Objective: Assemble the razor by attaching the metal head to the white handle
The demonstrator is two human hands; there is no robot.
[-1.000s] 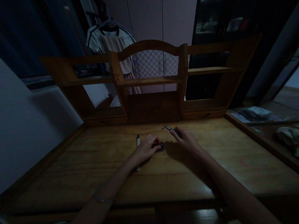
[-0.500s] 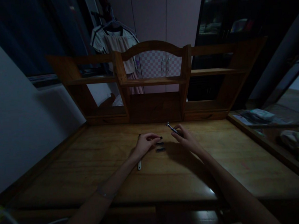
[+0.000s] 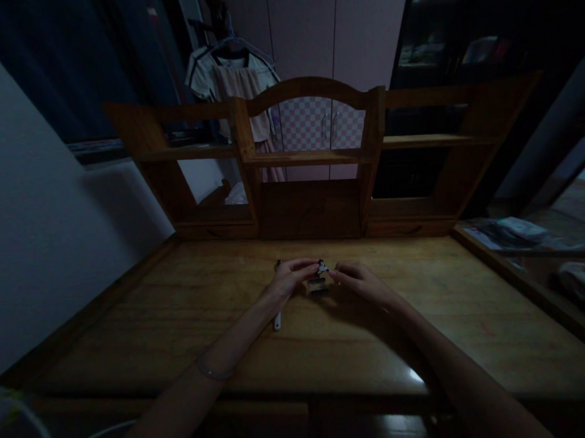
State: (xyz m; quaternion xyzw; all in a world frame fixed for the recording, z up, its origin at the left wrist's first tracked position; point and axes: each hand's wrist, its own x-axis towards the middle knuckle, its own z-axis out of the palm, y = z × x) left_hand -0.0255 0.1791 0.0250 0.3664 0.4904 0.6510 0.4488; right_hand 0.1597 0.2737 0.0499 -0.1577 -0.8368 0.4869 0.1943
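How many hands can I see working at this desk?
2: the left hand, pinching a small dark piece, and, to its right, the right hand, gripping a slim tool. None seem hidden.

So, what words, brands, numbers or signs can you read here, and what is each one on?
No text can be read anywhere.
White-handled item on the desk: no readable marking.
Metal-tipped tool in the right hand: too small to tell.
Dark pieces on the desk: too small and dim.
Items in the dark cabinet: too blurred.
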